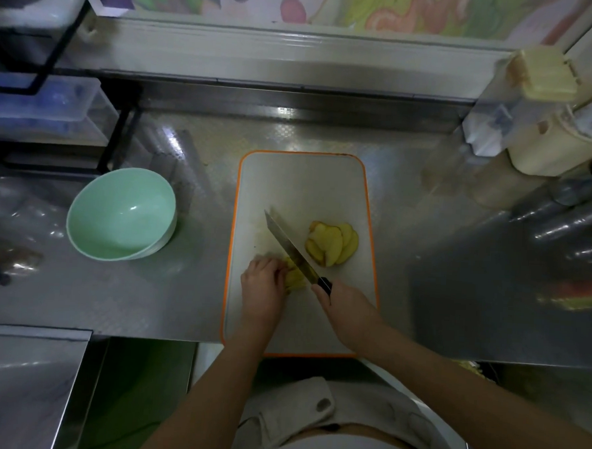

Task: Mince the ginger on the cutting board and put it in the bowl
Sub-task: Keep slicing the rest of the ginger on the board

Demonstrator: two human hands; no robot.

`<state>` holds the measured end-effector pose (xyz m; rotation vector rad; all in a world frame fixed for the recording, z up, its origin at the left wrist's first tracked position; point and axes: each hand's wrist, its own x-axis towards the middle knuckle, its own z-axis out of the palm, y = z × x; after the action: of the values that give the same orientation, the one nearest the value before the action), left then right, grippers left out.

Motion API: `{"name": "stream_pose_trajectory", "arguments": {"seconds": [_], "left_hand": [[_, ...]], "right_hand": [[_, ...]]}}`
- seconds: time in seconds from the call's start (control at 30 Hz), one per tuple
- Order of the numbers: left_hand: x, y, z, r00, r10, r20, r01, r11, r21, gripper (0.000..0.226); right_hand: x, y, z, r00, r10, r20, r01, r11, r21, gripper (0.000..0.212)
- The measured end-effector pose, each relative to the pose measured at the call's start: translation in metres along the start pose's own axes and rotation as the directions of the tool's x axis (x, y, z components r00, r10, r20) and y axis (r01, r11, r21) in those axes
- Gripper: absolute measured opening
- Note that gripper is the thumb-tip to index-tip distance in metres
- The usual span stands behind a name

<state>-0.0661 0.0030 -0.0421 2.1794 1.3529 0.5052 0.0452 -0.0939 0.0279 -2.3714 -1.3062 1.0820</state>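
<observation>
A white cutting board (300, 183) with an orange rim lies on the steel counter in front of me. On its right part lies a fan of yellow ginger slices (333, 244). My left hand (263, 289) holds down a small stack of ginger (293, 278) with curled fingers near the board's middle. My right hand (347, 307) grips the black handle of a knife (288, 245), whose blade slants up and left over that stack. A pale green bowl (122, 213) stands empty on the counter left of the board.
A black wire rack with plastic boxes (50, 108) stands at the back left. Jars and bottles (546, 134) crowd the back right corner. The steel counter (440, 266) stretches to both sides of the board.
</observation>
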Motion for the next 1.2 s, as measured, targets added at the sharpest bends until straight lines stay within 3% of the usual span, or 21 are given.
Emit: {"name": "stream_pose_trajectory", "arguments": {"seconds": [0.43,0.63,0.9,1.2], "left_hand": [[0.0,-0.003,0.003,1.0,-0.021,0.007,0.021,0.999,-0.028,0.013],[-0.002,-0.003,0.002,1.0,-0.005,-0.002,0.005,1.0,-0.029,0.008],[-0.006,-0.004,0.002,0.999,-0.001,0.045,0.002,1.0,-0.018,0.013],[-0.012,-0.004,0.006,0.998,0.024,0.056,-0.021,0.999,-0.04,0.012]], "right_hand": [[0.01,0.001,0.027,0.987,0.158,0.015,-0.159,0.986,0.045,0.035],[0.016,0.015,0.01,0.995,0.096,0.014,-0.097,0.987,0.131,0.038],[0.011,0.006,0.001,0.996,-0.022,-0.091,0.036,0.989,0.147,0.035],[-0.003,0.001,-0.002,0.999,0.004,-0.044,-0.001,0.997,0.071,0.038]]}}
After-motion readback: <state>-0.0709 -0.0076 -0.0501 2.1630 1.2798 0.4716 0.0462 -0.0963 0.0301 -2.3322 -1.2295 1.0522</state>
